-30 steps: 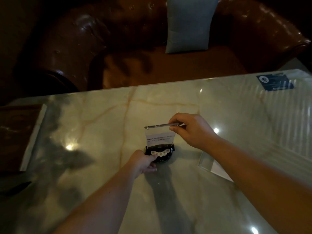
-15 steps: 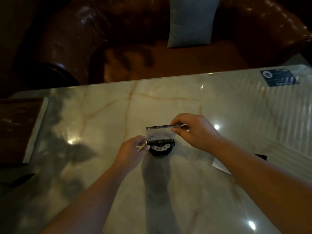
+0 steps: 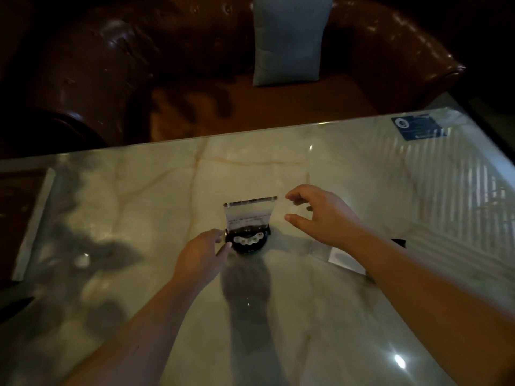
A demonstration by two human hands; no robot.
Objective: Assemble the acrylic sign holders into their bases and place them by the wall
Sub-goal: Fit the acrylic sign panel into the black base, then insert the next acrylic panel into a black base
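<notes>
A clear acrylic sign holder (image 3: 249, 213) with a printed slip inside stands upright in a round black base (image 3: 248, 242) at the middle of the marble table (image 3: 167, 190). My left hand (image 3: 204, 253) rests against the base's left side, its fingers touching the rim. My right hand (image 3: 317, 215) hovers just right of the acrylic panel, thumb and fingers apart and holding nothing. A second clear acrylic panel (image 3: 345, 259) lies flat on the table under my right forearm. A small black piece (image 3: 399, 242) peeks out beyond that forearm.
A brown leather sofa (image 3: 167, 65) with a pale cushion (image 3: 289, 37) runs along the table's far edge. A blue label (image 3: 416, 128) lies at the far right corner. A dark wooden board (image 3: 19, 213) sits at the left edge.
My right hand has let go of the acrylic panel's top edge and drawn away to the right with its fingers open. The panel now stands in the base unsupported. My left hand stays at the base.
</notes>
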